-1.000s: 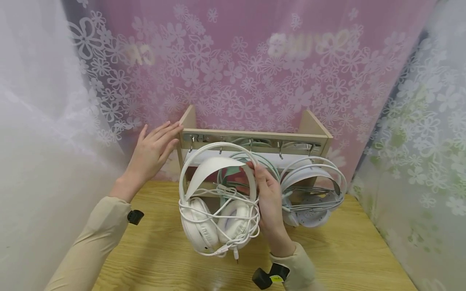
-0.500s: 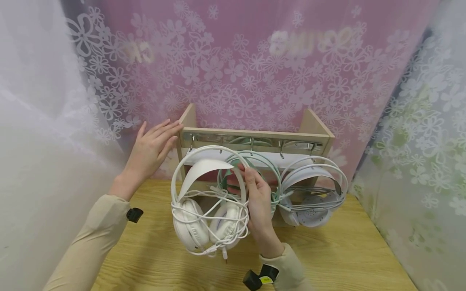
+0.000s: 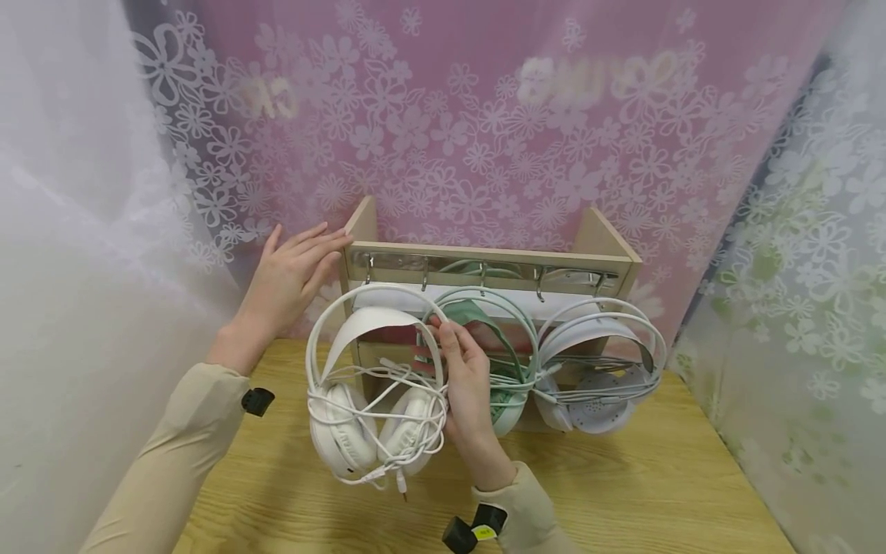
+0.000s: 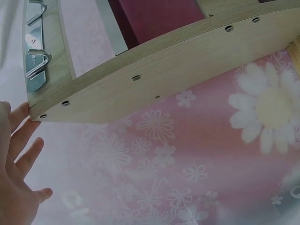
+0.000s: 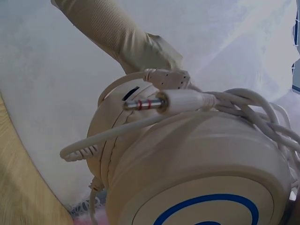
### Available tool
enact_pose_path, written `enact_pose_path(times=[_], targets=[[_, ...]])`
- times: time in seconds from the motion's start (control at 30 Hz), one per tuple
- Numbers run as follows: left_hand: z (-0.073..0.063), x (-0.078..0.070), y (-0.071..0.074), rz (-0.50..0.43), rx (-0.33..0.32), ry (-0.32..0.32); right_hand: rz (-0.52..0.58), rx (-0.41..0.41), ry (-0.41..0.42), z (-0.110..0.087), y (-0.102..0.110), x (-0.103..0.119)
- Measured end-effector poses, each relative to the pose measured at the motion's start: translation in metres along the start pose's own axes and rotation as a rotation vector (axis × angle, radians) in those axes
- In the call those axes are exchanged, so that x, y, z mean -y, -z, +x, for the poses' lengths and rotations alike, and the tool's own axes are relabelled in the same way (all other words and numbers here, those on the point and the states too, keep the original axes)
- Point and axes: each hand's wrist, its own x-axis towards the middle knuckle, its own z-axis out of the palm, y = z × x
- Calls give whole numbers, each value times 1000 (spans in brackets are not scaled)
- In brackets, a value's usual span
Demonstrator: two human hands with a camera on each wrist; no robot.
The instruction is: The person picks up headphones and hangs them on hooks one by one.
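Observation:
White over-ear headphones (image 3: 349,427), their cable wound loosely round both ear cups, hang from my right hand (image 3: 471,385), whose fingers and thumb pinch the right side of the headband. In the right wrist view an ear cup (image 5: 201,154) fills the lower part, with an audio plug (image 5: 183,101) dangling before it. My left hand (image 3: 287,277) lies with spread fingers against the top left corner of a wooden rack (image 3: 498,254); the left wrist view shows its fingertips at that corner. Metal hooks (image 3: 425,273) line the rack's front board, just above and behind the white headband.
Green headphones (image 3: 512,354) hang at the rack's middle, partly behind my right hand. Pale lavender headphones (image 3: 598,400) hang at the right end. The rack stands on a wood-grain table (image 3: 623,492), with a pink flowered curtain (image 3: 450,115) behind it.
My right hand has moved left and slightly down with the white headphones, uncovering more of the green pair. The left hand stays at the rack's corner.

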Motion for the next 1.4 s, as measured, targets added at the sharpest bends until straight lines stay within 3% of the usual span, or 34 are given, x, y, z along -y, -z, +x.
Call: enact_pose_path(times=[0.8, 1.4], targets=[[-1, 1, 0, -12, 1, -2, -7, 2, -6, 12, -17, -19], [-1, 0, -1, -26, -4, 4, -163, -9, 26, 6, -19, -25]])
